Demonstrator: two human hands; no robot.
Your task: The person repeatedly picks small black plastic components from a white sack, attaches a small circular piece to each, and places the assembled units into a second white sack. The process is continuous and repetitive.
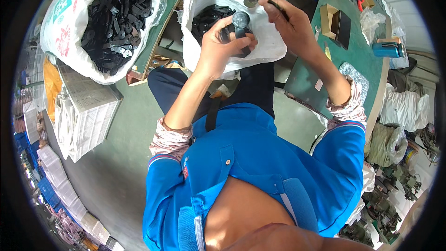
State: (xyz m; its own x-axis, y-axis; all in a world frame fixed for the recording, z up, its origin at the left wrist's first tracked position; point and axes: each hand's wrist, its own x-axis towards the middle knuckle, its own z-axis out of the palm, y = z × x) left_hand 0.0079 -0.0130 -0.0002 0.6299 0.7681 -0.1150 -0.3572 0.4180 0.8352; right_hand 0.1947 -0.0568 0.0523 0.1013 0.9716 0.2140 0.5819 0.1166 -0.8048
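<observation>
Over the open mouth of the nearer white sack (pixel 260 46), the person holds a small black part with a round grey disc (pixel 240 22) on top. The left hand (pixel 223 46) is curled around its dark lower body, fingers closed on it from the side, thumb toward the disc. It looks like a stiff moulded or metal piece, light enough for one hand, hard and a little smooth; I would judge the lower body the safest place to grip, since the disc face offers little purchase. The right hand (pixel 290 23) sits just beside it, fingers pressed together in a pinch on a thin black strip (pixel 278 10), which looks slender and probably bends a bit.

The sack under the hands holds a heap of similar black parts (pixel 206 18), loose and tangled, filling only its bottom. A second white sack (pixel 93 23), off to the person's left, is piled high with more black pieces (pixel 116 14). On the green bench (pixel 362 60) to the right stands a small open cardboard box (pixel 335 23) with a dark inside; what it contains I cannot tell. A blue cylinder (pixel 386 49) lies farther along.
</observation>
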